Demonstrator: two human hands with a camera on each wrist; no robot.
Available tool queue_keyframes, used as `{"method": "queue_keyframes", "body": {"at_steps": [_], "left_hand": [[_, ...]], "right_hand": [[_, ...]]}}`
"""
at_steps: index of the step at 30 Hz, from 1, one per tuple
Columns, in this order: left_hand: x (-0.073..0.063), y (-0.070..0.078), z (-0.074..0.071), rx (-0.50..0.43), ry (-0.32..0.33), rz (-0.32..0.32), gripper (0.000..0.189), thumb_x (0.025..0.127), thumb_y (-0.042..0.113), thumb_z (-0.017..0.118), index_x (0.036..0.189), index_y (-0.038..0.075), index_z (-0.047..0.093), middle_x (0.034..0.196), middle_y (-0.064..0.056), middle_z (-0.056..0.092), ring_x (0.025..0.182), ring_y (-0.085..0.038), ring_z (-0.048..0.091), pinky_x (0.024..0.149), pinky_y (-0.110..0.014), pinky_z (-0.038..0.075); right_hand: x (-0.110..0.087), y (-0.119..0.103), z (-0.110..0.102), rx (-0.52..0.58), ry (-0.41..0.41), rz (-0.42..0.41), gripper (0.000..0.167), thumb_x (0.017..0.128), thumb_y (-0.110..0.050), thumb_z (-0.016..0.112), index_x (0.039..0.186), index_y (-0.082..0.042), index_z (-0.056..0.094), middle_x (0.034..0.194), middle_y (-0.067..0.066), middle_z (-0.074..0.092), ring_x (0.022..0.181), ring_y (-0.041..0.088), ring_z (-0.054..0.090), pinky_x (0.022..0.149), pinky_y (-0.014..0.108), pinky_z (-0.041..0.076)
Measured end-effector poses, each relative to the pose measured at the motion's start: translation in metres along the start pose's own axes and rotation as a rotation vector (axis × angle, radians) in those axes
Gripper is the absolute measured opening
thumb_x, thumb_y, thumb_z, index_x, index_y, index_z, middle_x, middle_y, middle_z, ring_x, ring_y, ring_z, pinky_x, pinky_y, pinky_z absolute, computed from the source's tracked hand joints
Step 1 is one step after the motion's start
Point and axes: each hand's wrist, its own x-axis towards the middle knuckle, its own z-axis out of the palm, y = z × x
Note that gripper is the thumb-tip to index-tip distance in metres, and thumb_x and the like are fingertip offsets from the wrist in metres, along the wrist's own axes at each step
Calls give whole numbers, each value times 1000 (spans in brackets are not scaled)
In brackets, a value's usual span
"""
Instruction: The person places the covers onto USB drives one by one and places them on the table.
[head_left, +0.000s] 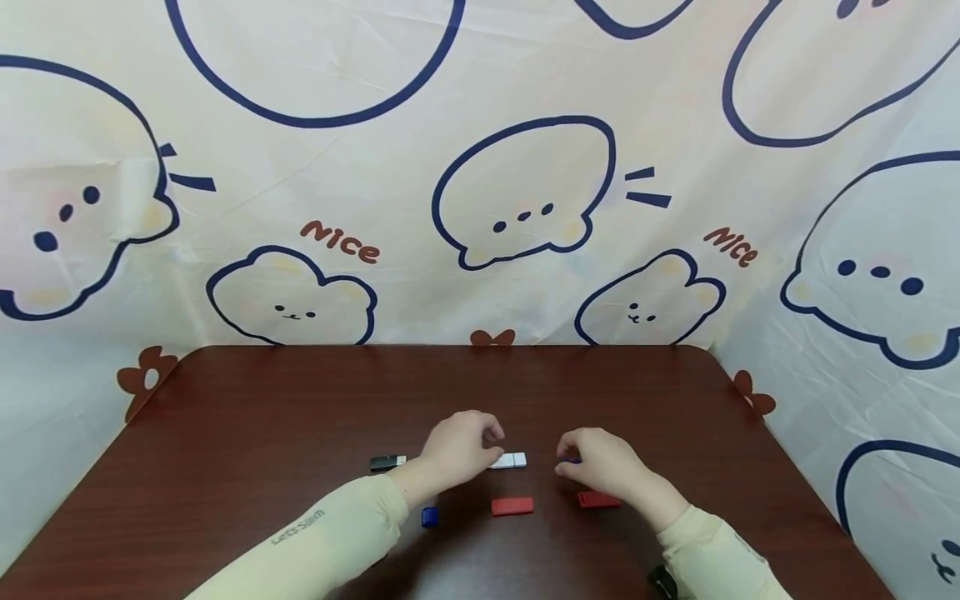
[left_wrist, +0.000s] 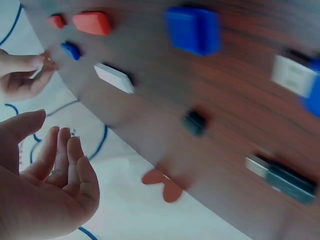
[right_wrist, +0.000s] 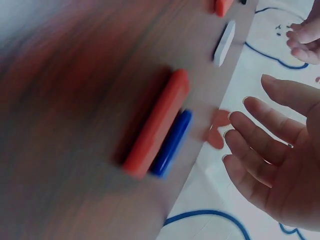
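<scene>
My left hand [head_left: 459, 448] hovers over the table with loosely bent fingers and holds nothing. Just beyond its fingertips lies a white stick [head_left: 512, 460]. In the left wrist view a small black cap [left_wrist: 194, 122] lies near a black USB stick [left_wrist: 287, 183] with a bare metal plug. A blue cap [left_wrist: 192, 30] and a blue USB stick [left_wrist: 312, 92] are there too. My right hand [right_wrist: 280, 145] is empty, its fingers spread and slightly bent. Beneath it, a long red piece [right_wrist: 157, 125] and a slimmer blue piece [right_wrist: 172, 145] lie side by side.
Another red piece [head_left: 512, 506] rests in front of the white stick on the dark brown table [head_left: 285, 417]. A cloth printed with cartoon animals [head_left: 525, 183] hangs behind the table and along its sides.
</scene>
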Motion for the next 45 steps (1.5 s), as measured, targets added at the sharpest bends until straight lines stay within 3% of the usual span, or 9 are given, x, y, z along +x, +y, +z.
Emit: {"method": "queue_keyframes", "body": {"at_steps": [5, 12, 17, 22, 29, 34, 41, 45], "left_hand": [[-13, -21, -12, 18, 28, -52, 13, 80, 16, 71, 90, 9, 68, 89, -3, 68, 81, -16, 63, 69, -34, 51], [-32, -45, -25, 29, 69, -146, 13, 78, 13, 73, 89, 9, 67, 88, -2, 67, 81, -18, 64, 69, -36, 51], [-45, -62, -32, 75, 88, -194, 13, 77, 14, 74, 87, 12, 67, 88, 0, 67, 81, -15, 64, 68, -35, 51], [-54, -81, -32, 150, 114, -192, 13, 75, 13, 75, 86, 12, 67, 85, 0, 66, 79, -15, 63, 68, -34, 51], [-60, -99, -30, 211, 129, -210, 14, 72, 14, 76, 83, 13, 67, 81, 0, 65, 78, -15, 61, 68, -36, 51], [-62, -105, -28, 234, 122, -210, 17, 71, 16, 78, 84, 12, 69, 81, -1, 64, 79, -16, 59, 70, -37, 50], [-63, -110, -25, 285, 103, -190, 18, 70, 17, 79, 84, 11, 71, 81, -2, 64, 80, -21, 59, 70, -40, 49], [-61, -111, -24, 297, 110, -177, 14, 70, 16, 78, 81, 11, 71, 81, -2, 65, 80, -22, 60, 68, -40, 49]], "right_hand": [[10, -20, 5, 6, -20, -41, 7, 80, -19, 72, 82, -16, 67, 81, -5, 65, 66, 8, 50, 61, 30, 45], [24, -42, 15, -36, -48, -103, 10, 79, -21, 71, 81, -14, 65, 71, -6, 57, 63, 9, 47, 57, 28, 40], [34, -60, 19, -72, -65, -122, 13, 78, -23, 71, 86, -13, 66, 75, -4, 61, 64, 9, 49, 57, 27, 41], [42, -82, 25, -112, -87, -132, 22, 80, -24, 71, 98, -12, 67, 93, 2, 69, 79, 12, 61, 67, 31, 50], [54, -104, 38, -174, -92, -182, 29, 79, -25, 72, 105, -13, 67, 98, 0, 69, 85, 12, 64, 66, 29, 51], [61, -115, 48, -208, -88, -196, 28, 79, -25, 72, 104, -13, 67, 94, -2, 69, 81, 10, 64, 63, 28, 50], [72, -126, 61, -215, -107, -174, 17, 78, -29, 72, 86, -16, 66, 75, -6, 63, 63, 5, 52, 53, 25, 41], [77, -129, 66, -243, -104, -152, 18, 78, -33, 73, 85, -17, 67, 76, -7, 64, 64, 5, 52, 53, 27, 41]]}}
